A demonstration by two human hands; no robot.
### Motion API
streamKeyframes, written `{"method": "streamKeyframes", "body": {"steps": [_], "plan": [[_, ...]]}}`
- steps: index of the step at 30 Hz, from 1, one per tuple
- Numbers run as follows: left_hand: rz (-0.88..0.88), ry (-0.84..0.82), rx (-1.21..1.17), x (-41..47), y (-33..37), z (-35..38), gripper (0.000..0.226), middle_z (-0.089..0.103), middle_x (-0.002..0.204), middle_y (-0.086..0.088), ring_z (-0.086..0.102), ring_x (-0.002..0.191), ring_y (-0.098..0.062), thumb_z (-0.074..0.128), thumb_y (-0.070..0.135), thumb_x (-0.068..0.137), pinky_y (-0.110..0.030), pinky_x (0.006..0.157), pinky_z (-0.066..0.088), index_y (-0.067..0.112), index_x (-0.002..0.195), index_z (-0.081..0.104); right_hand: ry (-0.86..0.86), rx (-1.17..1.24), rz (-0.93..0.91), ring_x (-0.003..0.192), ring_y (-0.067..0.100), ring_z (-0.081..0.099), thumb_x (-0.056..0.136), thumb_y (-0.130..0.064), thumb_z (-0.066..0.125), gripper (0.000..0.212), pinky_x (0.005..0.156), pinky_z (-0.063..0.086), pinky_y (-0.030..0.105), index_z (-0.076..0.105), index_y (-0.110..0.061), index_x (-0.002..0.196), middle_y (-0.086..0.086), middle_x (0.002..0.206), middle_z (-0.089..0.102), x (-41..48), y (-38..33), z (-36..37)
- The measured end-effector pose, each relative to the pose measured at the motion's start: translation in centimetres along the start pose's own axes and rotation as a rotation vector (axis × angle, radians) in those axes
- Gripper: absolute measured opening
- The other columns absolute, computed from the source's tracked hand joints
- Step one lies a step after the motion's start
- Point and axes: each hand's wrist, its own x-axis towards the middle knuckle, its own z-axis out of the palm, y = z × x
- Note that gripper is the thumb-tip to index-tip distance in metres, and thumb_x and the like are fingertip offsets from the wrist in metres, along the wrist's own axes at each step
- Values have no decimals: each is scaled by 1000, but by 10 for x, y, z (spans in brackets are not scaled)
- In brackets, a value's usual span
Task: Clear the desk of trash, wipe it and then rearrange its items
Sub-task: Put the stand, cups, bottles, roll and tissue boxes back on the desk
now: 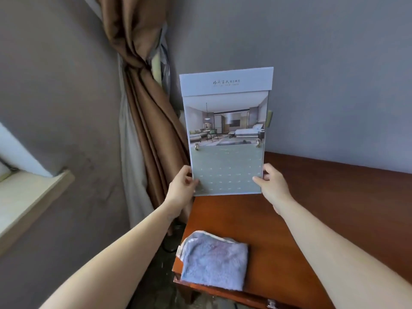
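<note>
**Over the desk's far left corner, a calendar held in both hands**

Upright before the grey wall (pixel 334 74), the calendar (pixel 226 130) faces the camera. It has a pale header band with printed characters on top, a photo of a furnished room in the middle, and a green date sheet below, hung from two metal rings (pixel 197 147). The left hand (pixel 181 188) grips its lower left edge, thumb on the front and fingers curled behind. The right hand (pixel 273 186) pinches the lower right edge the same way, thumb pressed to the green sheet. Whether the bottom edge touches the desk cannot be told.

Below it, the desk (pixel 312 208) is reddish-brown polished wood, its back edge against the wall. A folded blue cloth (pixel 214 262) lies on the near left corner, well apart from the calendar, with a strip of white showing at its left fold. A small metal fitting (pixel 270 305) sits at the front edge.

Left of the desk, a brown curtain (pixel 142 108) hangs tied at the middle, with a lighter lining beside it. Farther left, a pale window sill (pixel 29 197) juts from the grey wall.
</note>
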Motion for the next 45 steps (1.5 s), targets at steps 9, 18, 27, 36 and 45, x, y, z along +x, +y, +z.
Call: {"method": "streamKeyframes", "body": {"steps": [9, 18, 27, 36, 45], "plan": [[-136, 52, 46, 118, 3, 78, 21, 67, 87, 7, 65, 82, -27, 53, 19, 97, -44, 76, 57, 38, 87, 57, 25, -32, 192, 77, 26, 62, 87, -13, 59, 13, 65, 43, 31, 61, -21, 97, 7, 80, 69, 118, 44, 3], [-274, 93, -5, 216, -19, 114, 23, 69, 95, 2, 66, 95, -25, 52, 19, 95, -46, 90, 55, 39, 87, 60, -191, -89, 243, 86, 25, 65, 82, 4, 55, 37, 70, 45, 28, 59, -23, 106, 1, 84, 68, 237, 71, 12], [-358, 232, -107, 279, -58, 112, 30, 67, 99, -6, 62, 86, -23, 49, 15, 96, -47, 84, 55, 39, 82, 59, -340, -67, 203, 92, 23, 66, 82, -1, 53, 42, 86, 51, 36, 60, -31, 111, 1, 90, 71, 318, 81, 61], [-379, 255, -163, 298, -79, 120, 25, 63, 87, -3, 62, 88, -20, 48, 12, 96, -43, 94, 51, 32, 84, 57, -374, -75, 201, 95, 36, 65, 80, 0, 51, 35, 83, 53, 43, 62, -25, 102, 17, 95, 69, 340, 93, 78], [-370, 140, 41, 291, -70, 122, 24, 60, 103, 0, 52, 78, -19, 43, 12, 99, -30, 69, 45, 32, 109, 51, -403, -103, 263, 96, 28, 64, 84, -5, 50, 37, 85, 52, 37, 57, -23, 116, 6, 96, 66, 335, 86, 79]]}}
